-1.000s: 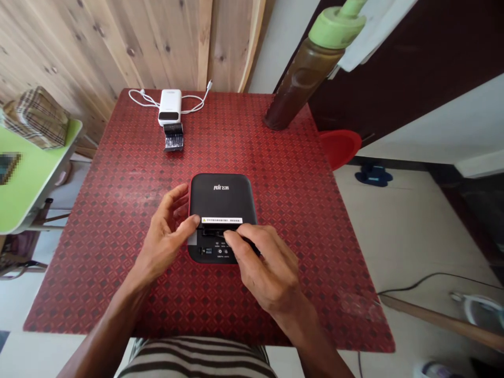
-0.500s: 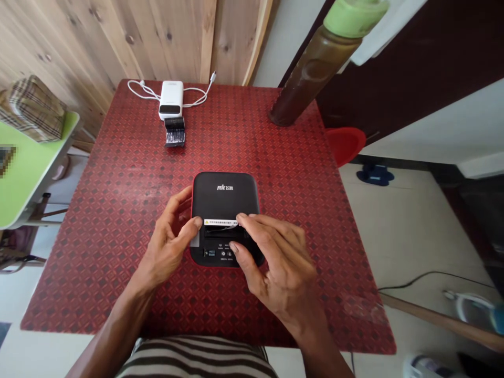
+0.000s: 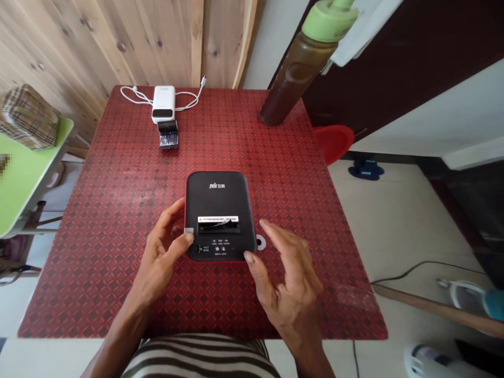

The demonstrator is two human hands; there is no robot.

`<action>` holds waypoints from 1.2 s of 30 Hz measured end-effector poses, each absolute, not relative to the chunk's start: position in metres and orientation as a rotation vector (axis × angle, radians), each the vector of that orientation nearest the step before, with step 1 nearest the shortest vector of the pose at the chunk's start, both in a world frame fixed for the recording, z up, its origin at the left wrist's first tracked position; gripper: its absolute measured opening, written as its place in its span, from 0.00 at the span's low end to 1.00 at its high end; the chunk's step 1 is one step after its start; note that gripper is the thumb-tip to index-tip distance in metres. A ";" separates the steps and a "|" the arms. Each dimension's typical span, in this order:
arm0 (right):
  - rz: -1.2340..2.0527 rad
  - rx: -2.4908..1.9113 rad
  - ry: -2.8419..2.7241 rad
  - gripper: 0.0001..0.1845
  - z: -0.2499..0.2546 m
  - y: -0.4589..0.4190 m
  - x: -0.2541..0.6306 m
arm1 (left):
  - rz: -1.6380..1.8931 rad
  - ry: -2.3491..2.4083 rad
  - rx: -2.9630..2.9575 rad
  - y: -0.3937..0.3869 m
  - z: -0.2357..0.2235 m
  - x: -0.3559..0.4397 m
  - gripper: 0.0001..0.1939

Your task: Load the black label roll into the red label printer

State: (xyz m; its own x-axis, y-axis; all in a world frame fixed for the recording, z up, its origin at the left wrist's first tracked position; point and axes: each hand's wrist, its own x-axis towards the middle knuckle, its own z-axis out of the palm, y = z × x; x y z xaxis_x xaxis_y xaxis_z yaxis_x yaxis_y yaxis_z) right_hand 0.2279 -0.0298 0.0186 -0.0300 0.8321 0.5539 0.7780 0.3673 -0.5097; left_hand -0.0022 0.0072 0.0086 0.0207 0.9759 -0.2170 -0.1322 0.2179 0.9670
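A black label printer (image 3: 218,199) with red sides lies on the table in front of me. A white warning strip (image 3: 218,219) crosses its top above a dark slot, where a thin pale scrap shows. Small buttons and a tiny display sit near its front edge. My left hand (image 3: 163,252) grips the left side, thumb on the front left corner and fingers along the edge. Off the right side, my right hand (image 3: 289,273) is open and holds nothing, its thumb tip close to the front right corner. A white ring-shaped item (image 3: 260,242) shows between that hand and the printer.
A white power bank (image 3: 163,102) with a cable stands at the back left, a crumpled black wrapper-like piece (image 3: 168,136) before it. A tall brown bottle (image 3: 295,73) with a green lid stands at the back right. A red stool (image 3: 334,143) is beyond the right edge.
My right hand has drawn back to the right from the slot, its fingers spreading. The left thumb has slid toward the front corner. The white ring has come into sight.
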 end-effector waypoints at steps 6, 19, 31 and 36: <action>0.118 -1.486 -1.748 0.25 0.004 -0.043 0.221 | 1.101 1.214 0.962 0.007 0.010 -0.004 0.29; 0.122 -1.483 -1.662 0.25 -0.002 -0.043 0.217 | 1.190 1.224 0.880 0.005 0.004 0.006 0.28; 0.110 -1.486 -1.691 0.25 0.001 -0.043 0.220 | 1.204 1.212 0.904 0.005 0.001 0.009 0.29; 0.062 -1.388 -1.854 0.16 0.034 -0.018 0.234 | 1.203 1.207 0.964 0.004 -0.002 0.005 0.29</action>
State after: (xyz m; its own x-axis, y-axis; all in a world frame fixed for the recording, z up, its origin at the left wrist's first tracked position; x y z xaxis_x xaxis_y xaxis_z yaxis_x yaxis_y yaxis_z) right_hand 0.2341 -0.0178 0.0339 -0.0766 0.8245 0.5606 0.7852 0.3964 -0.4758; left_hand 0.0054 0.0041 -0.0025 -0.0436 0.9870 -0.1545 -0.1506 0.1463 0.9777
